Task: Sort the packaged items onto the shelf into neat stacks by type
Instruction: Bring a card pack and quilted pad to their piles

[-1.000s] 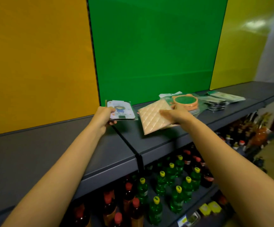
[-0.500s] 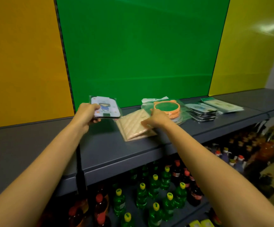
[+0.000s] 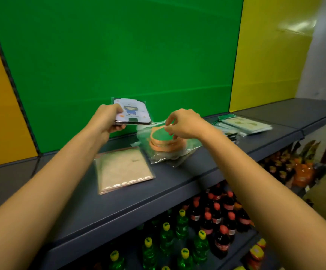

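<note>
My left hand [image 3: 107, 121] holds a stack of white cartoon-print packets [image 3: 134, 114] above the back of the grey shelf [image 3: 177, 191]. A beige quilted packet [image 3: 123, 169] lies flat on the shelf below it, with no hand on it. My right hand [image 3: 183, 122] hovers over a stack of round orange-rimmed green items [image 3: 162, 141] in clear bags, its fingertips pinched at the top bag. Whether the fingers grip the plastic is unclear. Flat green-and-white packets [image 3: 246, 124] lie further right.
Green, orange and yellow panels back the shelf. A lower shelf holds green bottles [image 3: 166, 236] with yellow caps and dark bottles [image 3: 216, 217] with red caps. Orange bottles [image 3: 302, 172] stand at the right.
My right hand has let go of the beige quilted packet, which now lies flat on the shelf, and has moved right onto the round orange items. My left hand still holds the cartoon packets.
</note>
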Motion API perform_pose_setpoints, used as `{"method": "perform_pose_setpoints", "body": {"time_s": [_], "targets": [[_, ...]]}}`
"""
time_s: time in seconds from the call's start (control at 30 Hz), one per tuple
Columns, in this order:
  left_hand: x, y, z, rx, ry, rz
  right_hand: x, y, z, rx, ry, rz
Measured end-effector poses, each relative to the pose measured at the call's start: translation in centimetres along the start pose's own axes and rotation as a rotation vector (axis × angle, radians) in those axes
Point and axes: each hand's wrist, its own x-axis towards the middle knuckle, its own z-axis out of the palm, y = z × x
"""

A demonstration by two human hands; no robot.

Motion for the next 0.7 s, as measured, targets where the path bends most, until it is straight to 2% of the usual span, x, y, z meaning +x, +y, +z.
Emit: {"method": "perform_pose_setpoints", "body": {"time_s": [0.2,0.37,0.6,0.7], "targets": [[0.7,0.8,9.3,-0.001,-0.136,-0.009,2.1,10.5,-4.3,0.036,0.035,0.145],[0.8,0.9,17.5,0.048,-0.246,-0.059,4.1,18.1,-6.3,0.089,0.026,0.153],[0.6,-0.6,25.4,0.164,-0.215,-0.128,6.8,24.5,-7.6,0.128,-0.014,0.073],[0.6,-1.6,26.8,0.394,-0.100,-0.053,7.5,25.3,-7.5,0.138,-0.048,0.014]]}}
